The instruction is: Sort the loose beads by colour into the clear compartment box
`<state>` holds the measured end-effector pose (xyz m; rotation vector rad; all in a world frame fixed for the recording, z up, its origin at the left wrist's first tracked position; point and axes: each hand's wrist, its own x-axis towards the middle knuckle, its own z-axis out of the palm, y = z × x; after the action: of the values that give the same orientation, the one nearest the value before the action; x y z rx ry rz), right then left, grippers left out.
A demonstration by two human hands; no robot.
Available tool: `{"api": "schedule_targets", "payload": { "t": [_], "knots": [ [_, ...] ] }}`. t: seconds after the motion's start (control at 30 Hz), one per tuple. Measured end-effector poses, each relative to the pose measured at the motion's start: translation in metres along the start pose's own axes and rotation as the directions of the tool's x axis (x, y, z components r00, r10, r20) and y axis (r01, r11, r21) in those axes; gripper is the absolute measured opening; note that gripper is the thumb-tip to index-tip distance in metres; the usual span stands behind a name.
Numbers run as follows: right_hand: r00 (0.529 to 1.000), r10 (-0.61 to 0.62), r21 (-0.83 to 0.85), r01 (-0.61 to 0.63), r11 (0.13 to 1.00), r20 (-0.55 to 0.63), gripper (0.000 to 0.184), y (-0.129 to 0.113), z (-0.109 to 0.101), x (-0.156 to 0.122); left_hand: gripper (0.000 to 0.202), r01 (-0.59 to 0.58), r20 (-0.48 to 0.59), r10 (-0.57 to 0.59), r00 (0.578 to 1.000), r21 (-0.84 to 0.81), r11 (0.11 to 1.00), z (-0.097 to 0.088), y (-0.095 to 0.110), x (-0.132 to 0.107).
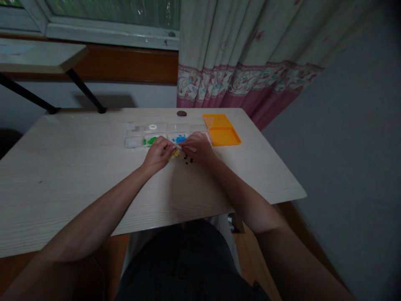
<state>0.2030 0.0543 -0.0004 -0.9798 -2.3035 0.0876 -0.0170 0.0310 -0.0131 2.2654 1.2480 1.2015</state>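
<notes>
My left hand (159,152) and my right hand (198,147) meet over the table, fingertips pinched close together. What they pinch is too small and too dim to name. Right below the fingers lies a small heap of yellow pieces (175,154). A few dark brown pieces (191,160) are scattered beside it, near my right hand. Just beyond my hands stands a clear compartment box (134,141) with its lid open. Green pieces (151,140) sit in one compartment and blue pieces (180,139) in another; my right hand hides part of the box.
An open orange case (224,134) lies to the right of the clear box. A dark oval object (181,113) rests at the table's back edge. At the far left, a raised shelf (46,62) stands on black legs. Curtains (232,79) hang behind the table (78,179).
</notes>
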Motion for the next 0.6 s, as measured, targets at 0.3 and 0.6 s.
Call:
{"api": "schedule_targets", "payload": {
  "t": [0.3, 0.6],
  "knots": [
    [1.0, 0.015, -0.007, -0.015, 1.0, 0.015, 0.028, -0.023, 0.0, 0.0, 0.025, 0.099, 0.023, -0.097, 0.995, -0.081, 0.992, -0.003, 0.007, 0.0],
    [0.995, 0.098, -0.094, -0.097, 0.991, 0.014, 0.03, -0.031, 0.0, -0.001, 0.031, 0.108, 0.048, -0.104, 0.993, -0.099, 0.989, -0.005, 0.003, 0.002]
  ]
}}
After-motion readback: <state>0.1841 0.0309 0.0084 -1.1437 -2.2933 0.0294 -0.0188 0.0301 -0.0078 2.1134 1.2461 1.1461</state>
